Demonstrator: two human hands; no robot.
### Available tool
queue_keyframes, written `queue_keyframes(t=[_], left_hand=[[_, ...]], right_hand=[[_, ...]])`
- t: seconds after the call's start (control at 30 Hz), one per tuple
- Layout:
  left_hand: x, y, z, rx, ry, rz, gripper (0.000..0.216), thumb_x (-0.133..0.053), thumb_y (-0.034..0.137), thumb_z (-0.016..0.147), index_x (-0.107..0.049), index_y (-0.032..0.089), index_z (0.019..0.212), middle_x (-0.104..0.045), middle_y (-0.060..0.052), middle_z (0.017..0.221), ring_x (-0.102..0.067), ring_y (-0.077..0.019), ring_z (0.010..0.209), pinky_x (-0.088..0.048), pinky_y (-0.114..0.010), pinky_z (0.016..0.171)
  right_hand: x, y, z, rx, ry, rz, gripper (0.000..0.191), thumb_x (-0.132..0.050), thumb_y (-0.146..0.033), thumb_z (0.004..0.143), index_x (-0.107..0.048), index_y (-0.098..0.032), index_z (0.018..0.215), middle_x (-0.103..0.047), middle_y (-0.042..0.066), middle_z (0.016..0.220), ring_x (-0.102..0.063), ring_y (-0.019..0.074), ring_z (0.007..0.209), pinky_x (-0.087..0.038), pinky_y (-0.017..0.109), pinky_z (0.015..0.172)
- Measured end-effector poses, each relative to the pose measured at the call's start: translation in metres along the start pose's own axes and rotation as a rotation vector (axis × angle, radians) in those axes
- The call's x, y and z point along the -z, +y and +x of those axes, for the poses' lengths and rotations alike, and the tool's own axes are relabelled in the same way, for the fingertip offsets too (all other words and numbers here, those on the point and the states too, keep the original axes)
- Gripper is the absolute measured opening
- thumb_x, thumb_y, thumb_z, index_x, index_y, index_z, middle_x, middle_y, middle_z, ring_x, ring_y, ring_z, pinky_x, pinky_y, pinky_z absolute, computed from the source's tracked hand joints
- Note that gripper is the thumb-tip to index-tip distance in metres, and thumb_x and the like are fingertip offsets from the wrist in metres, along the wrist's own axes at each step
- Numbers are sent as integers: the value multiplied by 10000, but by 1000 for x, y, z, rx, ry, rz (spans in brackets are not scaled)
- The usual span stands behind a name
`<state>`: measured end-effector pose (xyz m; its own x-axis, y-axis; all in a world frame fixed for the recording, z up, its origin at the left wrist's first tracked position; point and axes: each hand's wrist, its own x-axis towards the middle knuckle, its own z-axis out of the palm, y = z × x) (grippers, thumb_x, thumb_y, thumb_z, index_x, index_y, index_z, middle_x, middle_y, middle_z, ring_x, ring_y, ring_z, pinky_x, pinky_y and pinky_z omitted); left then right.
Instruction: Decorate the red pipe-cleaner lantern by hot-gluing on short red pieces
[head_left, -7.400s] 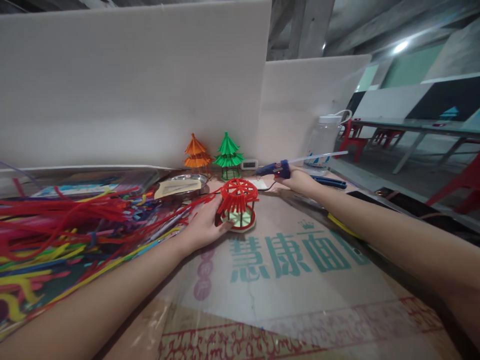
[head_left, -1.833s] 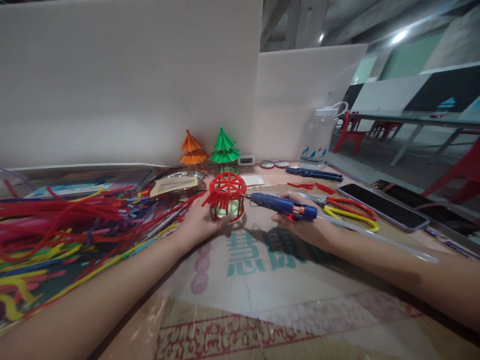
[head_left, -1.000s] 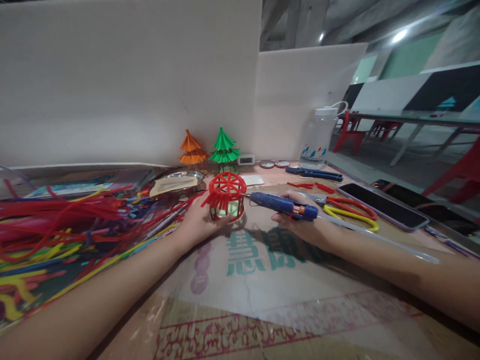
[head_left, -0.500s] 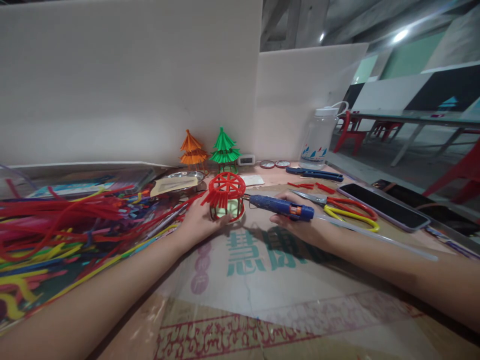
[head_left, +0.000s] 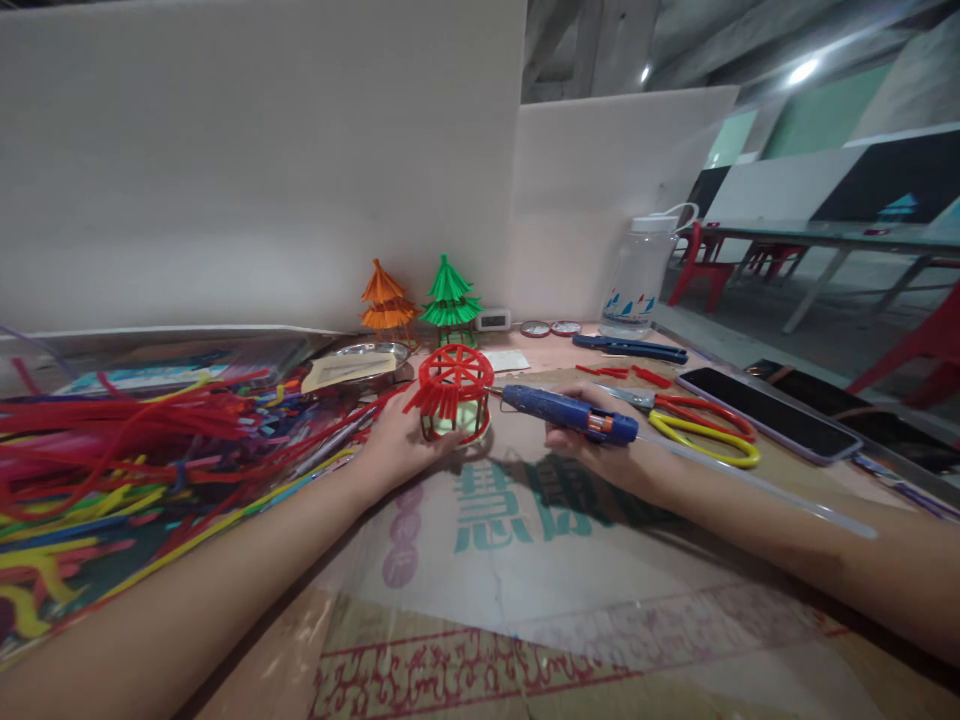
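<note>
My left hand [head_left: 405, 440] is closed around the side of a small round pavilion frame [head_left: 457, 368], red on top with a spoked ring, thin posts and a pale green base. Short red strips hang side by side from the ring's left part. In my right hand [head_left: 589, 440] is a blue hot glue gun [head_left: 566, 409] with a clear glue stick [head_left: 765, 490] trailing from its back end. The gun's nozzle points left, close to the right rim of the frame; whether it touches I cannot tell. Some fingers of both hands are hidden.
Behind stand an orange pavilion model [head_left: 384, 302] and a green one [head_left: 450, 300]. Colourful fuzzy stems [head_left: 135, 440] heap at left beside a metal dish [head_left: 375, 358]. Scissors [head_left: 705, 430], a phone [head_left: 765, 412], red scraps [head_left: 649, 376] and a water bottle [head_left: 637, 275] are at right.
My right hand has drawn the glue gun slightly right and down, its nozzle still near the frame's rim. My left hand and the frame have hardly moved.
</note>
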<state>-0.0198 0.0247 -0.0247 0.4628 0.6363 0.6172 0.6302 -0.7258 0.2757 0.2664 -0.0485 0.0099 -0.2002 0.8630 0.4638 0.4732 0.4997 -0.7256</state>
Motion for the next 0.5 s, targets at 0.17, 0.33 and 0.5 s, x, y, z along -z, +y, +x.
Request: queue_keyframes(t=[0.17, 0.33, 0.5], left_hand=[[1, 2, 0, -23, 0, 1, 467, -701, 439, 871, -600, 260, 1291, -671, -78, 1314, -632, -302, 1210, -516, -455, 1061], [2, 4, 0, -57, 7, 5, 465, -683, 434, 888, -579, 264, 1309, -653, -78, 1348, -623, -304, 1233, -509, -468, 1070], [1, 3, 0, -65, 12, 25, 465, -697, 436, 882, -589, 260, 1298, -662, -80, 1330, -630, -311, 1219, -511, -480, 1060]], right_hand=[[-1, 9, 1, 28, 75, -65, 343, -742, -471, 787, -603, -251, 1010, -641, -6, 770, -584, 171, 632, -477, 321, 588], [0, 1, 2, 5, 85, -102, 332, -768, -473, 734, -624, -246, 929, -592, -15, 708, -546, 167, 620, -440, 318, 574], [1, -6, 2, -29, 52, -74, 322, -765, -475, 734, -613, -242, 897, -570, -19, 693, -520, 161, 603, -427, 318, 574]])
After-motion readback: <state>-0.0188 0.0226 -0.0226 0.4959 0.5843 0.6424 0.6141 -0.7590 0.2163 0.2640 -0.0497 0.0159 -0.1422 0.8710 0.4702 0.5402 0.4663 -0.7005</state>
